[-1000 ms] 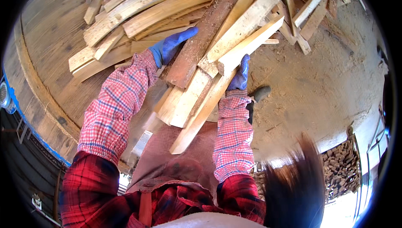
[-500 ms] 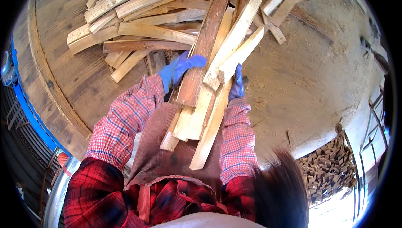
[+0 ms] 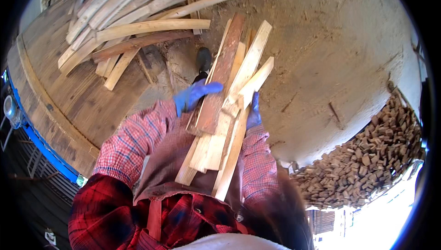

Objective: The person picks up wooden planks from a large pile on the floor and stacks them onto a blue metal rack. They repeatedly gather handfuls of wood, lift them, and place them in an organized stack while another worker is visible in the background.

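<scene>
The bundle of wooden slats (image 3: pixel 225 107) runs lengthwise away from the person's chest, far ends tilted slightly right. The left hand (image 3: pixel 195 94) curls over its left edge and the right hand (image 3: pixel 253 111) clasps its right edge, both blue-gloved. Right of the bundle lies bare dirt floor (image 3: pixel 330 57); left of it, the slat pile (image 3: pixel 133 25) on the round wooden platform (image 3: pixel 55 93)

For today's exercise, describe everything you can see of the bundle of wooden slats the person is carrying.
The bundle of wooden slats is an armful of long, flat, rough-sawn boards, mostly pale, with one darker reddish-brown board on top. They lie roughly parallel but uneven, ends staggered, fanning out at the far end. The bundle is held off the ground, pointing away from the body, near ends against the brown apron. The blue-gloved left hand grips over its left edge; the blue-gloved right hand supports its right side.
</scene>
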Tool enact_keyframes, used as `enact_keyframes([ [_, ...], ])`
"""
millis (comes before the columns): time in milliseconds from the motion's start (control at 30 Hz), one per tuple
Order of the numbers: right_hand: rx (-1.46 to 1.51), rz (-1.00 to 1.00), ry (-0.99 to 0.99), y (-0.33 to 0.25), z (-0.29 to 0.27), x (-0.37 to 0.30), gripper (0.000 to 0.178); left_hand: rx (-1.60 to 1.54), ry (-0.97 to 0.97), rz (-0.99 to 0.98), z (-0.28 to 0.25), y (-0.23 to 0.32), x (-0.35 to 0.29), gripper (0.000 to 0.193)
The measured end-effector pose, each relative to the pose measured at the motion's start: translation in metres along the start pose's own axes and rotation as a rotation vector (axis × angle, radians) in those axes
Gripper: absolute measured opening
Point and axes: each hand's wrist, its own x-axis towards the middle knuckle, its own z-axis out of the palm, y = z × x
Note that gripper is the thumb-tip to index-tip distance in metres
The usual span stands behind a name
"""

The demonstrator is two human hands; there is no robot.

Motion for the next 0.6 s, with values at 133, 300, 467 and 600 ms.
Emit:
enact_keyframes([
  [133,-0.379,-0.089,0.57,-0.056,-0.043,0.048,0.079,-0.011,0.16,-0.204,-0.005,0.013,0.106,0.059],
  [300,-0.397,-0.057,0.577,-0.07,-0.076,0.061,0.074,0.046,0.266,-0.142,-0.028,-0.032,0.161,0.058],
  [467,-0.416,-0.077,0.515,-0.089,-0.118,0.067,0.063,0.002,0.331,-0.099,-0.006,-0.061,0.177,0.052],
  [600,-0.311,-0.087,0.398,-0.091,-0.102,0.059,0.057,0.079,0.299,-0.074,0.009,-0.045,0.172,0.047],
])
